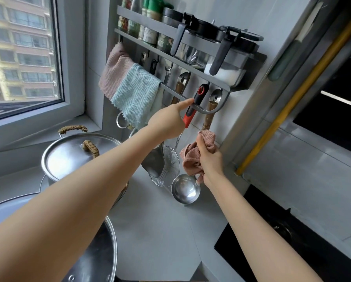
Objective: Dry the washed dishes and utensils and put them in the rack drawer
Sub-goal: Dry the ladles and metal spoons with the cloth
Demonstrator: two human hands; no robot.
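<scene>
Ladle: it hangs from a hook at the right end of the wall rack. Its wooden handle is upright against the tiled wall and its steel bowl is low, just above the grey counter.

Your right hand is clamped on a crumpled pink cloth, which is wrapped round the ladle's stem between the wooden grip and the bowl.

Your left hand reaches up to the rack's front rail. Its thumb tip touches the black-and-red handle of the wire strainer hanging just left of the ladle. The other fingers are hidden behind the hand, so you cannot tell whether they grip that handle.

A steel turner hangs in front of the strainer's mesh. A light blue towel and a pale pink towel are draped over the rail to the left, and spice jars stand on the shelf above them.

On the counter below your left forearm sits a lidded steel pot with rope-wrapped handles. A black hob lies at lower right.
</scene>
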